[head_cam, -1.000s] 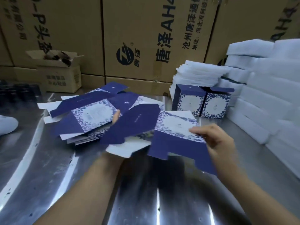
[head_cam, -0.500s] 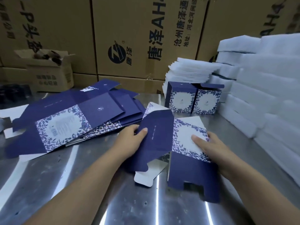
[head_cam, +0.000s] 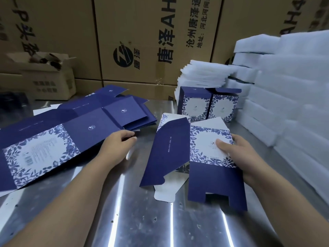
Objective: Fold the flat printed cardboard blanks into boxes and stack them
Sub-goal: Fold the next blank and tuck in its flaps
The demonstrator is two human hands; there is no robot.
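- Cardboard blank [head_cam: 169,148], partly folded, is found near the middle of the shiny metal table [head_cam: 124,211], close in front of the person. Its navy side panel is raised at a slant, and a white tab is seen below it.
- Right hand [head_cam: 238,154] is clamped on the right edge of this blank. The thumb is pressed on the white floral panel and the fingers are hidden behind the card.
- Left hand [head_cam: 115,147] is kept apart from that blank, to its left. Its fingers are loosely curled at the near edge of the pile of flat blanks [head_cam: 71,136]; whether a sheet is pinched cannot be told.
- That pile is spread over the left part of the table, printed side up, navy with blue-and-white leaf panels.
- Farther back, two folded boxes [head_cam: 194,106] are stood upright side by side and touching. The top flap of the right one is raised.
- Thin white foam sheets [head_cam: 204,75] are stacked just behind the boxes, and thicker foam blocks [head_cam: 293,95] are piled along the right side.
- At the very back, large brown cartons [head_cam: 142,41] with dark printing are lined up. A small open carton [head_cam: 49,77] is set before them on the left.
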